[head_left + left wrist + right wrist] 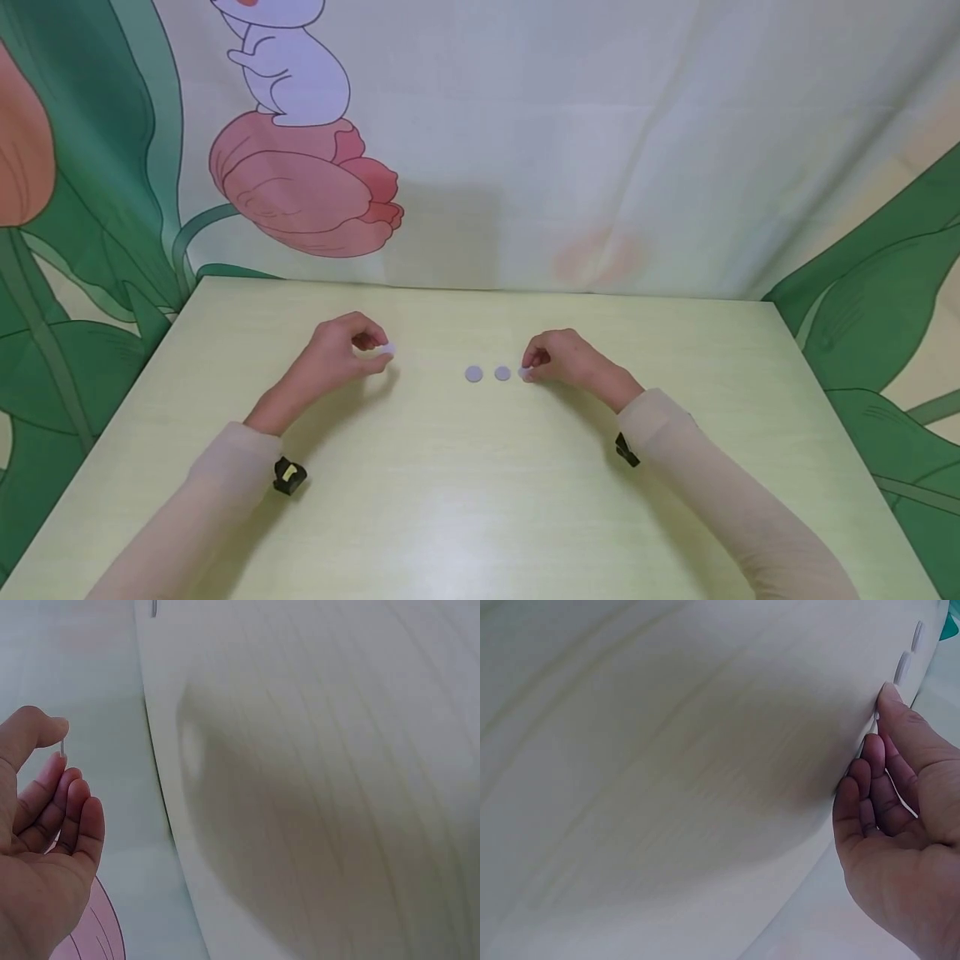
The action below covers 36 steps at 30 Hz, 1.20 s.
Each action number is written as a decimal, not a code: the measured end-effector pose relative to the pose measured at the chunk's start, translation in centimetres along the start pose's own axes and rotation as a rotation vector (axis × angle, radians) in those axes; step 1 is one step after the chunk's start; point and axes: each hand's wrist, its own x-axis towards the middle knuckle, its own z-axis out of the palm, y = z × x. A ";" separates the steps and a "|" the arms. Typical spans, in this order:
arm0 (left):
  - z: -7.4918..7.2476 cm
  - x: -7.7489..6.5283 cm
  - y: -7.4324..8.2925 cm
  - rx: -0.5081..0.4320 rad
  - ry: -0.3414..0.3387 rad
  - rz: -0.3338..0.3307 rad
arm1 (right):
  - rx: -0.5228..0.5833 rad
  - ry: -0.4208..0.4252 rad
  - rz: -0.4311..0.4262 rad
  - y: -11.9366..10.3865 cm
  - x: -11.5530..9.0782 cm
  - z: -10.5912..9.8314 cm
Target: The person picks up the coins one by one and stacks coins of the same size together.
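Note:
My left hand [341,350] pinches a small, thin, pale round disc [387,348] between thumb and fingertips, raised over the left part of the table. In the left wrist view that disc shows edge-on as a narrow white strip. Near the middle of the table, my right hand [566,358] pinches another pale disc [524,373] low at the tabletop, its fingers hiding much of it. Two more pale discs, one [502,373] close to the right fingertips and one [474,374] farther left, lie flat in a row with it.
The light wood-grain table [450,500] ends at a straight back edge against a printed curtain [525,150]. Each forearm has a black device [289,476] strapped at the wrist. Both forearms reach in from the front corners.

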 end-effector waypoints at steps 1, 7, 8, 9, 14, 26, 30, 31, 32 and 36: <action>0.1 0.0 0.1 -0.004 0.001 0.004 | 0.000 -0.002 -0.004 0.0 0.0 0.0; 0.7 0.3 1.0 -0.015 -0.012 0.047 | 0.005 -0.012 -0.004 0.2 0.0 -0.1; 0.8 0.3 1.2 -0.015 -0.015 0.053 | 0.005 -0.012 -0.002 0.2 0.1 -0.1; 1.0 0.4 1.3 -0.016 -0.018 0.060 | 0.005 -0.012 -0.002 0.3 0.1 -0.1; 1.7 0.6 2.3 -0.014 -0.024 0.096 | 0.005 -0.005 -0.006 0.4 0.1 0.0; 2.9 1.2 3.6 0.006 -0.045 0.129 | -0.002 -0.013 -0.029 0.1 0.0 -0.2; 3.3 1.4 3.7 0.013 -0.048 0.124 | -0.002 -0.017 -0.025 0.2 0.0 -0.2; 3.4 1.4 3.8 0.014 -0.049 0.124 | 0.001 -0.017 -0.023 0.2 0.1 -0.2; 3.5 1.4 3.8 0.019 -0.051 0.123 | 0.004 -0.018 -0.020 0.2 0.1 -0.2; 3.7 1.4 4.0 0.035 -0.061 0.115 | 0.011 -0.021 -0.019 0.3 0.0 -0.1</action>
